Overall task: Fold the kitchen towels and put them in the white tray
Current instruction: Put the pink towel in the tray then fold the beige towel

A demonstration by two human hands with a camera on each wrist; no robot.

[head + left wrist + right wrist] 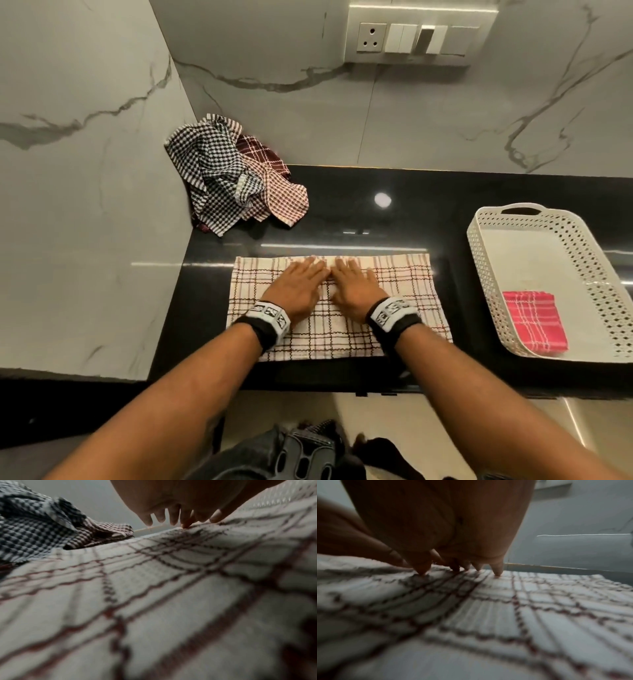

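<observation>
Hands lie side by side, palms down, on a cream checked towel (404, 294) spread flat on the black tabletop (376, 212). The left hand (297, 286) and the right hand (356, 286) both have straight, slightly spread fingers pointing toward 12 o'clock, index fingers nearly touching at the towel's middle; neither grips anything, they only press the cloth. Both forearms run in from 6 o'clock, converging toward the wrists, each wrist wearing a black band with a white marked block. In the left wrist view the fingertips (149, 520) reach down near the towel's far edge, and in the right wrist view the fingertips (497, 572) touch the fabric with the palm raised above it.

The towel looks folded once, a wide rectangle with its long side running 9 to 3 o'clock. At 11 o'clock from it, in the tabletop's corner against the marble wall (85, 171), sits a crumpled pile of checked towels (233, 178). At 3 o'clock stands the white tray (486, 274), perforated walls, holding a folded pink towel (532, 320) in its near end.
</observation>
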